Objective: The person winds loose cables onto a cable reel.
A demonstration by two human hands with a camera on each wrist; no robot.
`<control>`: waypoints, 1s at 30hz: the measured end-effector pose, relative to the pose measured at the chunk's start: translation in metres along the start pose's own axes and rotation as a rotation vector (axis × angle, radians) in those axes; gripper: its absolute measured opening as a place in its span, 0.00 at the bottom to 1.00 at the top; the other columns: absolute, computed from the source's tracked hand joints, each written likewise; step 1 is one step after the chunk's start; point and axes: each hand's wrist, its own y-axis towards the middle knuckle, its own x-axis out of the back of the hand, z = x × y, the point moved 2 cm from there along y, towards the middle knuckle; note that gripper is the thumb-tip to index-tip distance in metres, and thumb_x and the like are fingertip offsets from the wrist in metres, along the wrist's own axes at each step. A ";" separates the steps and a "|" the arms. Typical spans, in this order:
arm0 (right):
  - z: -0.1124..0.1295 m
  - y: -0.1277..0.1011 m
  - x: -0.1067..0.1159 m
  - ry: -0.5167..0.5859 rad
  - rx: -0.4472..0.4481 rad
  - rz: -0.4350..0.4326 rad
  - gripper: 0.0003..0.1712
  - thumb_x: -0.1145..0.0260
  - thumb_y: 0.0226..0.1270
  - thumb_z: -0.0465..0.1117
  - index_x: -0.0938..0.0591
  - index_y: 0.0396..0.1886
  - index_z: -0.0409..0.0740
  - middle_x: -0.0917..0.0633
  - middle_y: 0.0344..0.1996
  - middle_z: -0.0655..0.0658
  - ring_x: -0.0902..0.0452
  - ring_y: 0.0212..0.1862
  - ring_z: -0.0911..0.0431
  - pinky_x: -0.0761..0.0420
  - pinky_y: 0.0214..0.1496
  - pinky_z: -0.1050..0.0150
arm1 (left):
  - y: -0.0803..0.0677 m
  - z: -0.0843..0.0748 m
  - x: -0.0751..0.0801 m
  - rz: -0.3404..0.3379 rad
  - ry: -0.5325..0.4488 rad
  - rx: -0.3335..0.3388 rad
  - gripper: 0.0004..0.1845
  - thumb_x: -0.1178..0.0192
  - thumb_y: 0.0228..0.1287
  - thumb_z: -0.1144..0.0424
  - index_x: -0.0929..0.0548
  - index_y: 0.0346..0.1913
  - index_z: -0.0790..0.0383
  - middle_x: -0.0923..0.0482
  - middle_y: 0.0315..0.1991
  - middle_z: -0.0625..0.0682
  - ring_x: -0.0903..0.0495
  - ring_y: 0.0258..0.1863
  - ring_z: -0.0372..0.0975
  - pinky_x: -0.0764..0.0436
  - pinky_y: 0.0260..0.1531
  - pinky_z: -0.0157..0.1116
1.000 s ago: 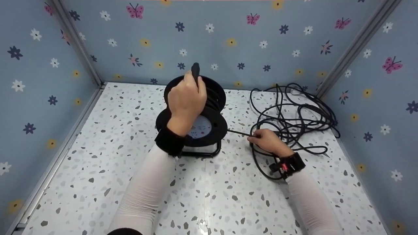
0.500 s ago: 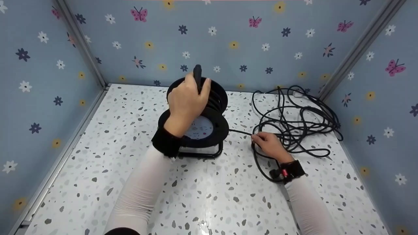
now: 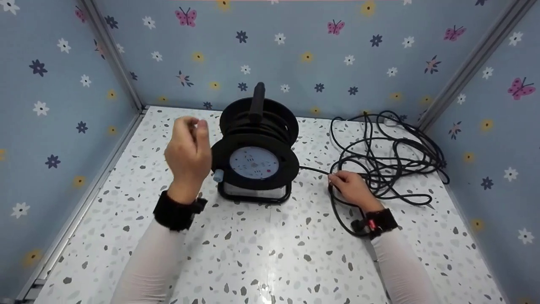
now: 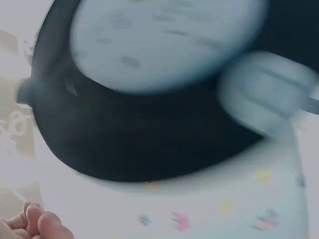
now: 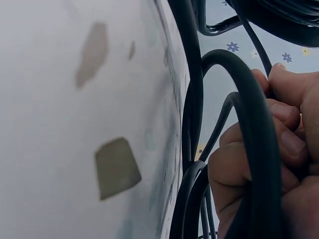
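A black cable reel stands on the speckled table, its pale socket face toward me and its carrying handle on top. My left hand is in the air just left of the reel, holding nothing, its fingers loosely bent. Below it, a light blue-grey crank knob sticks out of the reel's front disc; the left wrist view shows this knob blurred and apart from the fingertips. Right of the reel, my right hand pinches the black cable between thumb and fingers.
Loose loops of black cable lie tangled at the back right, near the corner. A dark plug lies by my right wrist. Flower-patterned panels enclose the table at the back and both sides.
My left hand has let go of the reel's carrying handle and moved left and down beside the reel. My right hand keeps its pinch on the cable, almost in place.
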 end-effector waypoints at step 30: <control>0.013 -0.002 -0.011 -0.029 0.051 0.045 0.17 0.44 0.59 0.59 0.20 0.25 0.53 0.23 0.20 0.53 0.29 0.24 0.57 0.28 0.26 0.61 | -0.086 0.041 -0.021 0.750 -1.386 1.146 0.18 0.54 0.64 0.49 0.35 0.32 0.62 0.41 0.08 0.46 0.47 0.02 0.34 0.54 0.03 0.33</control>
